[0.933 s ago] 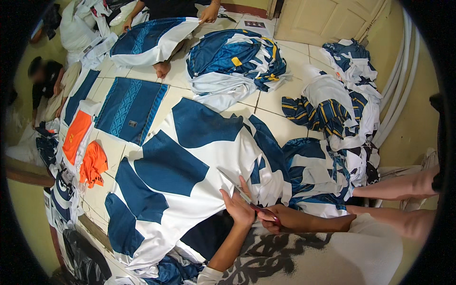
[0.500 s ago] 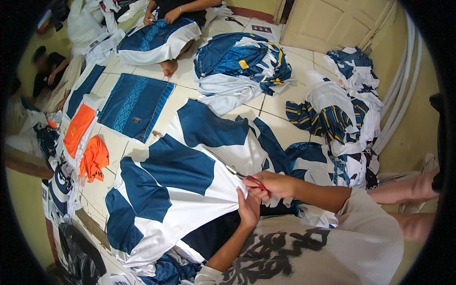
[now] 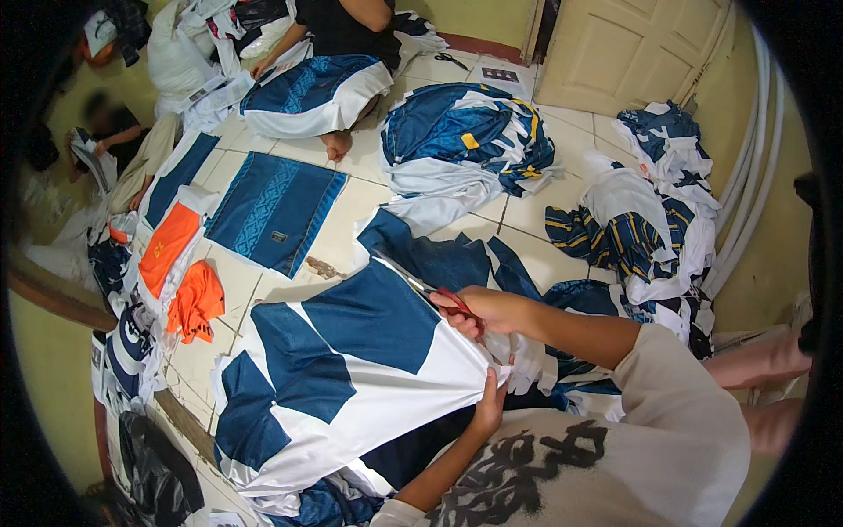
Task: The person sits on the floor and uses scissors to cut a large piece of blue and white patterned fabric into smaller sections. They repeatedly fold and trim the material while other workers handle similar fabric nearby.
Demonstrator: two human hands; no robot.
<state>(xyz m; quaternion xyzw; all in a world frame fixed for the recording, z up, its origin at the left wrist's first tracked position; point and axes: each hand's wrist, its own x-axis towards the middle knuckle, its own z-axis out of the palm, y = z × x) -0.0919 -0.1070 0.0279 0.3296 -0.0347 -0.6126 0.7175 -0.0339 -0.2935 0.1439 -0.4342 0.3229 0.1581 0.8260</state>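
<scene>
My right hand (image 3: pixel 465 312) grips red-handled scissors (image 3: pixel 446 297), their blades pointing up-left along the white strip between blue shapes on a large white-and-blue fabric sheet (image 3: pixel 369 325). Below it, my left hand (image 3: pixel 490 395) pinches the sheet's white edge and holds it taut toward my body. Loose white and blue fabric hangs to the right of the scissors, and dark navy cloth lies under the sheet near my left forearm.
Blue panels (image 3: pixel 272 220) and orange pieces (image 3: pixel 171 246) lie left on the tiles (image 3: pixel 553 132); piles (image 3: pixel 465 149) sit behind and right. A co-worker (image 3: pixel 347 18) handles a panel at the back; another (image 3: pixel 105 132) sits left. Pipes (image 3: pixel 760 158) line the right wall near a door (image 3: pixel 615 57).
My right hand and scissors have moved up along the sheet, further from my left hand, which has shifted right with the pulled edge. The back co-worker's panel has been lowered.
</scene>
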